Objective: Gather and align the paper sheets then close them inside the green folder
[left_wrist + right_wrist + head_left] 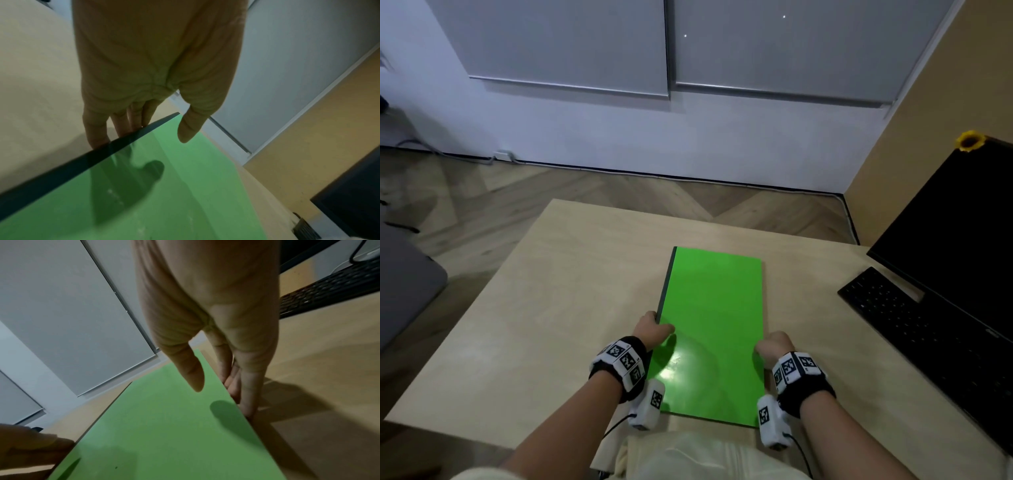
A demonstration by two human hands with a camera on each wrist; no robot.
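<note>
Folder: green folder (714, 329) lies closed on desk (551, 308); sheets unseen, task seemingly complete.
Grip: left hand (652, 330) and right hand (774, 346) flank folder's edges, fingers straight, thumbs hovering.

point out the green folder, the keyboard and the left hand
green folder (714, 318), head view, middle of its closed cover
keyboard (914, 322), head view, its key field
left hand (652, 329), head view, back of the hand

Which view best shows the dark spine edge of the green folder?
The left wrist view: the green folder's dark spine edge runs close and large under the left hand's fingers. The head view shows it as a thin strip; the right wrist view barely shows it.
</note>
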